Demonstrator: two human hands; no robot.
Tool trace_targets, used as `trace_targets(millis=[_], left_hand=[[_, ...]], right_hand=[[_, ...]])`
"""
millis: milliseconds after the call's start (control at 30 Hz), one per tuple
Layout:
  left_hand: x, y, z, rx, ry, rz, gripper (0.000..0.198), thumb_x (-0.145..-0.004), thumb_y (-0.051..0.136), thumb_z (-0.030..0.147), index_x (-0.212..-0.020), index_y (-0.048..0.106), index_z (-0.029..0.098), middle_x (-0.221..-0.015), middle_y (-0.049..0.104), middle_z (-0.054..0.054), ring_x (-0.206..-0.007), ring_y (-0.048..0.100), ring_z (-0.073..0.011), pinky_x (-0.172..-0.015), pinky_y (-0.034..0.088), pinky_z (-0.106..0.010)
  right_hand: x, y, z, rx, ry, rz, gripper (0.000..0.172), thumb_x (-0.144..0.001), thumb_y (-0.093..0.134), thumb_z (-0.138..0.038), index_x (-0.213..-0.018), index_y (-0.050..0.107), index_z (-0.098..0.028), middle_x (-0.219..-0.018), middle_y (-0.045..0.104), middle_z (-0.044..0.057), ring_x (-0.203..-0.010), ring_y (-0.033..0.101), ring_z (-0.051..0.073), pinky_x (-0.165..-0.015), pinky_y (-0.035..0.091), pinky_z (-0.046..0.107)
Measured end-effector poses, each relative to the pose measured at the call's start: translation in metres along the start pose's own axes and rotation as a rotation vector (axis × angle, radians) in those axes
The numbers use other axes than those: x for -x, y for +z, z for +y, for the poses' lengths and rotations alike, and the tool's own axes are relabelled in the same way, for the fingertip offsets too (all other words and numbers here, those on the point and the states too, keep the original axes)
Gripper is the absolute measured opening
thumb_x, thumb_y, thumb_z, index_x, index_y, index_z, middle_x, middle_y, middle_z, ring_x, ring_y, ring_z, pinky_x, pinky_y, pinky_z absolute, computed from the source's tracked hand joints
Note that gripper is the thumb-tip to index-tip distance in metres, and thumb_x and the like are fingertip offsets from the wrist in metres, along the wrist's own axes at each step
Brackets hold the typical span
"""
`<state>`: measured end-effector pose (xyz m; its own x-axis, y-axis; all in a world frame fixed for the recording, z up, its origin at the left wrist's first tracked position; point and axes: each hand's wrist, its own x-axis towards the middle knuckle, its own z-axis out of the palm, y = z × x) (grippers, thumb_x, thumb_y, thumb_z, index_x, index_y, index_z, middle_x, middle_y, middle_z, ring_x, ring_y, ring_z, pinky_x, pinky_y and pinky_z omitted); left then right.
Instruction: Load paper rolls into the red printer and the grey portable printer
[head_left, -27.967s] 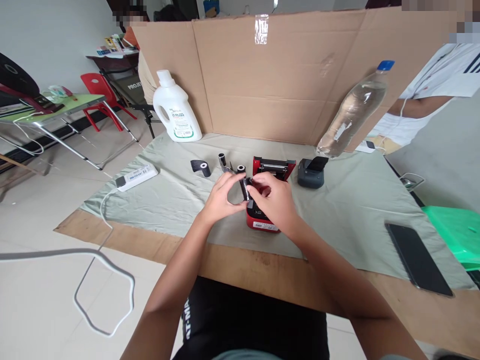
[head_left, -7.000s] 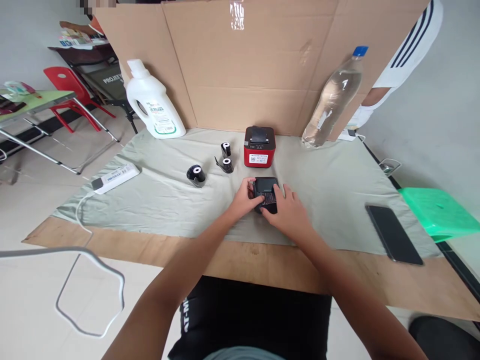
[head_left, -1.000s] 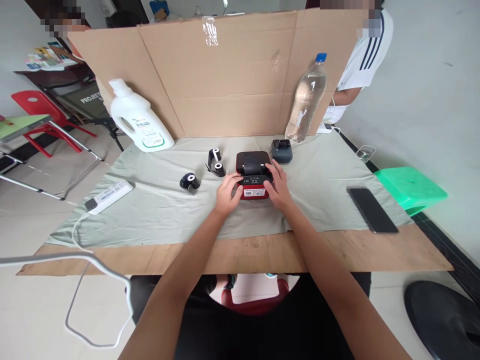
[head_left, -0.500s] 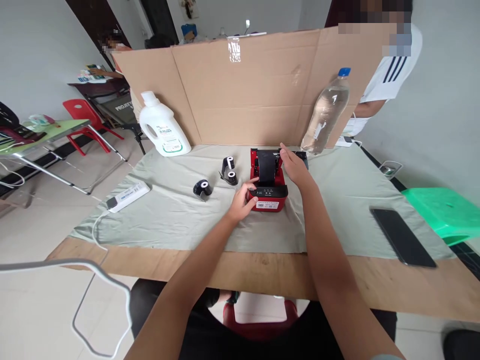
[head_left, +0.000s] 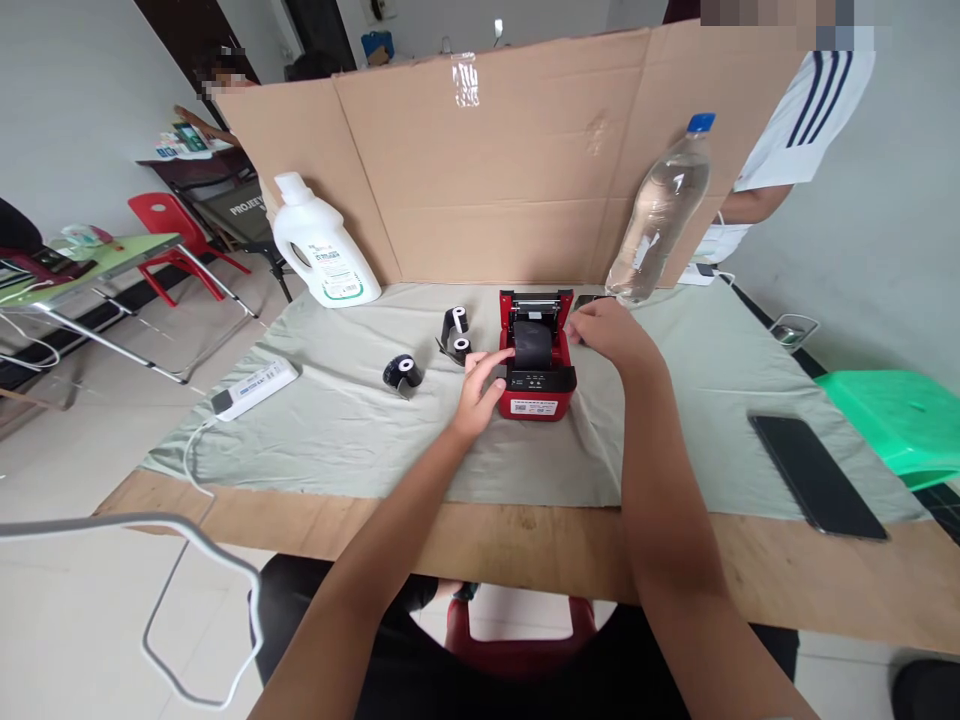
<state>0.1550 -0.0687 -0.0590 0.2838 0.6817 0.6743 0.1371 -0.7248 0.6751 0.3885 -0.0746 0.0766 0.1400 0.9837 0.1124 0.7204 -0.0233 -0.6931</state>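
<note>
A red and black label printer (head_left: 538, 408) stands on the cloth with its lid (head_left: 535, 303) raised. Inside it lies a wide black roll (head_left: 532, 346). My left hand (head_left: 478, 390) is at the printer's left side, index finger stretched to the roll's left edge, thumb apart by the front corner. At the right rim, my right hand (head_left: 609, 328) has its fingers bent together; whether something small is between them is hidden. Left of the printer are a black ribbon on two white cores (head_left: 456, 335) and another black ribbon roll (head_left: 403, 375).
A white jug (head_left: 326, 245) and a water bottle (head_left: 660, 220) stand before a cardboard panel (head_left: 495, 180). A power strip (head_left: 255, 388) lies left, a phone (head_left: 817, 475) right. A dark object (head_left: 589, 300) sits behind my right hand. Two people are beyond the panel.
My right hand has drawn back from the raised lid to the printer's right rim, its fingers now bent. The lid stands more plainly in view. My left hand stays at the left side, index finger straighter.
</note>
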Motion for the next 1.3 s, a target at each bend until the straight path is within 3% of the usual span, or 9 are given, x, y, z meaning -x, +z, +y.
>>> trace_targets(millis=[167, 333, 467, 600, 767, 900, 1000, 1167, 1300], left_hand=[[0.009, 0.004, 0.017, -0.124, 0.235, -0.051, 0.03, -0.101, 0.051, 0.043, -0.118, 0.064, 0.022, -0.126, 0.074, -0.011, -0.113, 0.057, -0.0277, -0.104, 0.037, -0.049], [0.016, 0.005, 0.023, -0.211, 0.311, -0.025, 0.019, -0.1, 0.05, 0.04, -0.102, 0.059, 0.023, -0.111, 0.078, -0.009, -0.103, 0.057, -0.0282, -0.093, 0.037, -0.049], [0.017, 0.003, 0.024, -0.238, 0.316, -0.008, 0.019, -0.1, 0.05, 0.04, -0.101, 0.059, 0.024, -0.109, 0.079, -0.008, -0.103, 0.057, -0.0277, -0.093, 0.037, -0.048], [0.015, 0.002, 0.026, -0.252, 0.309, 0.013, 0.018, -0.101, 0.049, 0.041, -0.1, 0.057, 0.024, -0.109, 0.08, -0.006, -0.104, 0.059, -0.0261, -0.095, 0.036, -0.046], [0.015, 0.001, 0.027, -0.252, 0.278, 0.011, 0.019, -0.101, 0.048, 0.042, -0.098, 0.055, 0.024, -0.109, 0.08, -0.006, -0.108, 0.061, -0.0263, -0.097, 0.038, -0.047], [0.016, -0.002, 0.024, -0.214, 0.275, 0.031, 0.016, -0.1, 0.051, 0.04, -0.101, 0.054, 0.025, -0.115, 0.078, -0.008, -0.121, 0.057, -0.0281, -0.103, 0.038, -0.049], [0.015, -0.003, 0.014, -0.167, 0.196, 0.133, 0.022, -0.099, 0.053, 0.045, -0.107, 0.053, 0.024, -0.125, 0.071, -0.012, -0.125, 0.054, -0.029, -0.108, 0.039, -0.052], [0.007, -0.004, -0.008, 0.1, -0.066, 0.354, 0.038, -0.095, 0.061, 0.058, -0.108, 0.05, 0.024, -0.108, 0.066, -0.008, -0.104, 0.065, -0.0221, -0.091, 0.049, -0.038], [0.001, -0.01, -0.012, 0.286, -0.173, 0.35, 0.05, -0.09, 0.066, 0.065, -0.115, 0.054, 0.024, -0.083, 0.063, 0.0, -0.076, 0.061, -0.0145, -0.078, 0.049, -0.03]], right_hand=[[-0.007, 0.016, 0.007, 0.025, -0.152, -0.308, 0.02, -0.082, 0.059, -0.015, -0.074, 0.077, -0.02, -0.082, 0.077, 0.002, -0.081, 0.066, 0.02, -0.077, 0.049, 0.028], [-0.01, 0.04, -0.001, 0.397, -0.129, -0.313, 0.022, -0.083, 0.064, -0.017, -0.093, 0.082, -0.024, -0.099, 0.078, 0.006, -0.118, 0.057, 0.03, -0.101, 0.042, 0.04], [-0.01, 0.05, -0.013, 0.605, -0.016, -0.374, 0.028, -0.086, 0.065, -0.021, -0.108, 0.081, -0.026, -0.108, 0.077, 0.011, -0.133, 0.042, 0.036, -0.105, 0.036, 0.048], [-0.014, 0.056, -0.021, 0.637, 0.051, -0.383, 0.03, -0.083, 0.065, -0.016, -0.108, 0.08, -0.022, -0.112, 0.076, 0.014, -0.133, 0.041, 0.038, -0.103, 0.034, 0.049], [-0.015, 0.061, -0.022, 0.618, 0.062, -0.347, 0.017, -0.079, 0.069, -0.013, -0.092, 0.078, -0.02, -0.105, 0.076, 0.015, -0.131, 0.044, 0.04, -0.104, 0.033, 0.054], [-0.012, 0.058, -0.014, 0.515, -0.017, -0.238, 0.011, -0.076, 0.074, -0.012, -0.084, 0.072, -0.02, -0.094, 0.074, 0.016, -0.124, 0.051, 0.041, -0.104, 0.033, 0.06], [-0.01, 0.046, -0.005, 0.342, -0.15, -0.243, 0.013, -0.076, 0.072, -0.01, -0.081, 0.068, -0.021, -0.093, 0.073, 0.012, -0.107, 0.06, 0.034, -0.098, 0.04, 0.049], [0.003, 0.024, -0.013, 0.086, -0.453, -0.262, 0.019, -0.082, 0.058, -0.012, -0.097, 0.065, -0.021, -0.106, 0.072, 0.006, -0.094, 0.061, 0.023, -0.079, 0.043, 0.032], [0.016, 0.031, -0.037, -0.014, -0.549, -0.232, 0.019, -0.084, 0.054, -0.013, -0.098, 0.063, -0.021, -0.098, 0.069, 0.004, -0.087, 0.059, 0.021, -0.076, 0.041, 0.032]])
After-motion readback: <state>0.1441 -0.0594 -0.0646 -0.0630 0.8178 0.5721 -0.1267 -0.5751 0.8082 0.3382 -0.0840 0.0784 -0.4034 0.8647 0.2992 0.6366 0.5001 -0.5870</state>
